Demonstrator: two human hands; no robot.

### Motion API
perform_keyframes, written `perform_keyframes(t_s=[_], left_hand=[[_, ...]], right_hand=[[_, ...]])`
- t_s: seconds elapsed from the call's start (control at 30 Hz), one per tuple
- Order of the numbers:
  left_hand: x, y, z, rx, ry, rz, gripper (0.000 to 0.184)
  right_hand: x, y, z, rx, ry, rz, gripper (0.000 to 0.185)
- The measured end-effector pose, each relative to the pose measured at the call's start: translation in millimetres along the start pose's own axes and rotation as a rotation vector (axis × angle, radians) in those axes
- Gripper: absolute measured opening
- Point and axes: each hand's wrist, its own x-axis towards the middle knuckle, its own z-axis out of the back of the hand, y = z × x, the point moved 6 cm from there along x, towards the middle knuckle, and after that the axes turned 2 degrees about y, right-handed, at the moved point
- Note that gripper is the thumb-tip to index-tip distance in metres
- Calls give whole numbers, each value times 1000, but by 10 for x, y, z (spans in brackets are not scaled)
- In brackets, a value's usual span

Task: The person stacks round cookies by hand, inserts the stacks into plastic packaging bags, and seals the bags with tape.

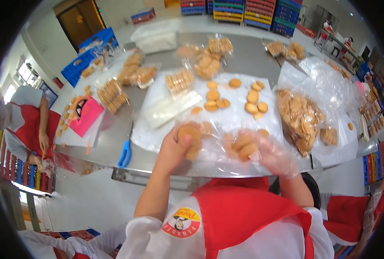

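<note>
My left hand (172,146), bare, is closed around a clear plastic bag with round golden cookies (189,131) in it. In a clear plastic glove, my right hand (276,155) grips several similar cookies (244,146) a little to the right of the bag. Both hands are above the front edge of a white sheet (151,138). Loose cookies (251,108) lie on the sheet beyond them. A stack of flat clear bags (170,110) and a packed bag of cookies (179,82) are just past my left hand.
Blue-handled scissors (125,154) lie on the steel table (244,49), left of the sheet. A large bag of cookies (300,116) lies at right. A pink box (86,116) and blue crates (77,67) are on the left. A co-worker in a red apron (30,125) is at left.
</note>
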Motion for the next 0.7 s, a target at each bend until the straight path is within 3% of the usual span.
perform_keyframes(t_s=[0.2,0.23,0.33,0.43,0.47,0.53,0.6,0.7], left_hand=[[50,-102,174,36,-36,38,66],[47,-54,171,-29,-17,73,60],[57,154,97,-214,27,171,46],[32,212,4,-238,7,190,42],[23,149,-13,-158,-9,160,42],[-32,-63,-27,567,-43,-106,45],[-122,-208,-132,440,80,34,49],[-227,-345,-130,570,57,-4,50]], right_hand=[[88,289,-111,-520,11,169,47],[69,347,-122,-749,-60,174,49],[-74,415,-169,-1013,-243,206,46],[39,500,-310,-1042,-66,364,40],[52,400,-252,-855,-106,291,39],[51,75,-140,-481,-144,151,37],[98,84,-123,-232,-198,10,39],[6,-225,-38,-529,-151,-183,42]])
